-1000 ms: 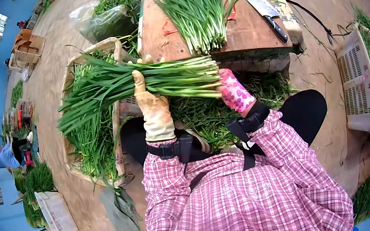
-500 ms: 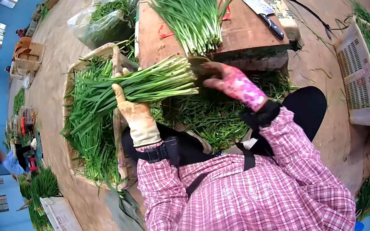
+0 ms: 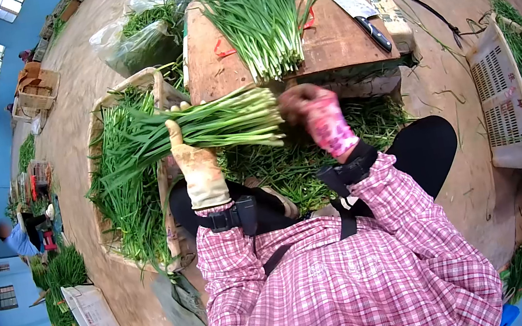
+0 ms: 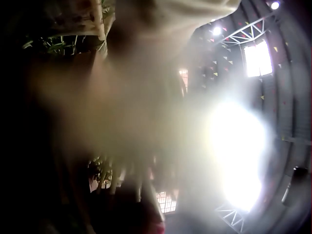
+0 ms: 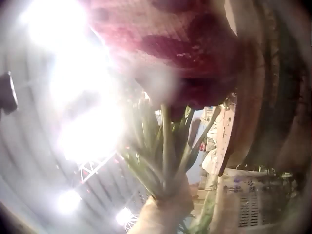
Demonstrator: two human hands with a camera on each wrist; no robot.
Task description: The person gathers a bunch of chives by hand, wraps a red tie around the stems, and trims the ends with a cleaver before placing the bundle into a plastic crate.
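Note:
My left hand (image 3: 199, 166), in a pale stained glove, grips a bunch of garlic chives (image 3: 227, 120) across the middle, thumb on top. The green leaves trail left over a crate, and the pale stem ends point right. Just beyond those ends is my right hand (image 3: 316, 116), in a pink patterned glove and blurred, its fingers bent towards the stems. In the right wrist view the stem ends (image 5: 168, 141) come right up to the glove (image 5: 170, 44); I cannot tell whether the fingers pinch any. Blur hides most of the left wrist view.
Ahead, a wooden board (image 3: 220, 77) bears another bunch of chives (image 3: 263, 23) over a red tie, and a cleaver (image 3: 356, 11). At left stands a crate of chives (image 3: 131, 183), with a plastic bag (image 3: 138, 32) behind. Loose trimmings (image 3: 290, 172) lie between the knees; another crate (image 3: 502, 90) stands right.
The bunch moved left with my left hand, then slightly back right. My right hand left the stem ends, swung away with fingers spread, and is now close to them with fingers bent.

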